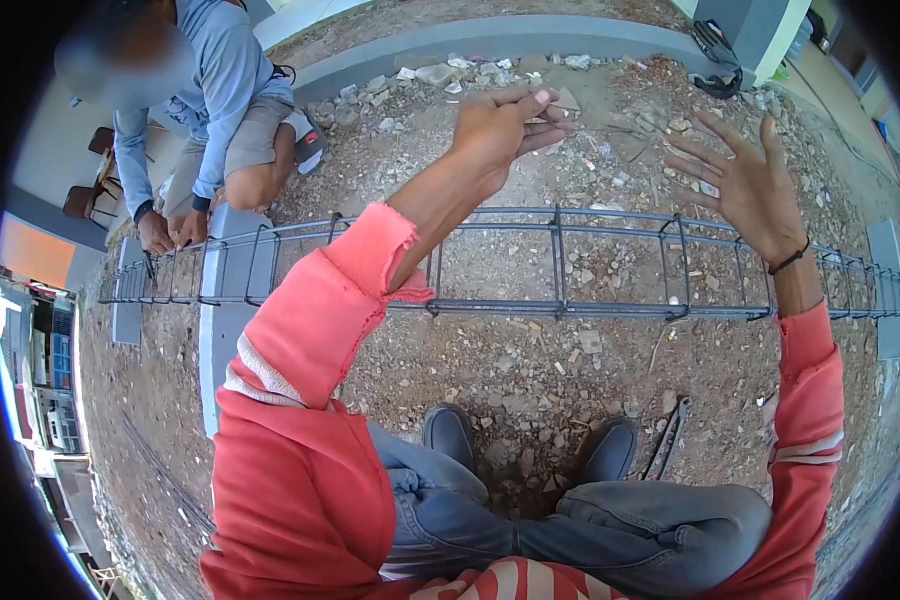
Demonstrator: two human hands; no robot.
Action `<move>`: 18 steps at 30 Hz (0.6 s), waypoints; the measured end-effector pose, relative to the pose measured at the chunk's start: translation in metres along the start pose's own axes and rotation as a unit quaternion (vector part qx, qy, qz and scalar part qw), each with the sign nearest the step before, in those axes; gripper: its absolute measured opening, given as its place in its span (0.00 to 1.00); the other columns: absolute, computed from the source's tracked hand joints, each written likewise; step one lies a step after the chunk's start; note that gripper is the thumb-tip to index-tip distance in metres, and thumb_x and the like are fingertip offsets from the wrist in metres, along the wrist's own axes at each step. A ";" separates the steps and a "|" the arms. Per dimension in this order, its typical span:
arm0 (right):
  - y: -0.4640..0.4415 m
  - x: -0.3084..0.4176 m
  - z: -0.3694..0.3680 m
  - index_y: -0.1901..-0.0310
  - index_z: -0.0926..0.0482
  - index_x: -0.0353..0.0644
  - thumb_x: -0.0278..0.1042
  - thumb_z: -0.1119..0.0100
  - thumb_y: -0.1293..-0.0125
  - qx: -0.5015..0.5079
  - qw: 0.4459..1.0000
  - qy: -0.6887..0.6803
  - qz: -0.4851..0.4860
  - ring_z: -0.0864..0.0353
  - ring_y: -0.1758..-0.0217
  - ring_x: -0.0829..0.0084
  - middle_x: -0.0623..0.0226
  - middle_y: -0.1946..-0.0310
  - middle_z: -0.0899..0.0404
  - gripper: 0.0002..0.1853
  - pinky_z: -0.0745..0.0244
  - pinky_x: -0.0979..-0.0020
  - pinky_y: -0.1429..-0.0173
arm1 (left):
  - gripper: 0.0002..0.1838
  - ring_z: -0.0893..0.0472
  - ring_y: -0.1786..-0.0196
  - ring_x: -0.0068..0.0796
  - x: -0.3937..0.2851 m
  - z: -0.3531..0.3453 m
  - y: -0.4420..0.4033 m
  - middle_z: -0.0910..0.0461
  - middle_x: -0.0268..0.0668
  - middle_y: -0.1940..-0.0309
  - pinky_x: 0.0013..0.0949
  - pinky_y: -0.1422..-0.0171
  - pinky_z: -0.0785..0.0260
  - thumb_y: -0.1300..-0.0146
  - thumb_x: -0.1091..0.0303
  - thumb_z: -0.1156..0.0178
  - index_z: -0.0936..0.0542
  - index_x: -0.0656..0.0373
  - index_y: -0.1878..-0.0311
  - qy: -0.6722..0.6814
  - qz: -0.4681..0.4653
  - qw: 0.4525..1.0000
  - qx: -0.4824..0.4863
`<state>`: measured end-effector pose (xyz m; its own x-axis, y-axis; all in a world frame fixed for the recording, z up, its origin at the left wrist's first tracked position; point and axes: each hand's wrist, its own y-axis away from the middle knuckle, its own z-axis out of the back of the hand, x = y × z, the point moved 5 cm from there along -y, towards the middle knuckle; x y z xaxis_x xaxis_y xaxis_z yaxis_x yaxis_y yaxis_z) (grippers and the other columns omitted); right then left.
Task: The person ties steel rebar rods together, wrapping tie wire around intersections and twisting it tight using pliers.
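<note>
A long rebar cage (560, 306) of dark steel rods with rectangular stirrups lies across the view, in front of my knees. My left hand (510, 125) is held out above and beyond the cage, fingers loosely stretched to the right. A small flat chip shows beside its thumb tip; whether they touch is unclear. To the right, my right hand (755, 190) is raised over the cage's far side, its fingers spread and nothing in them. On the ground near my right shoe lies a pair of dark long-handled pincers (667, 437).
At the left, another person in a grey-blue hoodie (232, 90) squats with both hands at the cage's end. Grey blocks (238, 225) lie under the cage at the left, and another (886, 290) at the right. Rubble covers the ground; a dark bag (715, 55) stands by a pillar.
</note>
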<state>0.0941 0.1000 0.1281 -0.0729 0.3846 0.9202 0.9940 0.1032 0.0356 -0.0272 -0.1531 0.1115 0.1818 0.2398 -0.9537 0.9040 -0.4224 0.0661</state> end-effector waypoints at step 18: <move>0.008 0.030 -0.047 0.26 0.40 0.54 0.52 0.33 0.38 0.035 0.753 0.657 0.025 0.20 0.42 0.55 0.44 0.38 0.29 0.42 0.20 0.58 0.45 | 0.15 0.14 0.54 0.43 -0.002 0.024 0.011 0.19 0.42 0.62 0.35 0.47 0.16 0.29 0.68 0.42 0.22 0.72 0.49 -0.009 -0.071 0.996 -0.054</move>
<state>0.1042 0.0687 0.1742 0.1534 -0.8443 0.5135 0.9829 0.1839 0.0088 -0.0267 -0.1791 0.1077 0.0431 0.2749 -0.9605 0.9567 -0.2885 -0.0397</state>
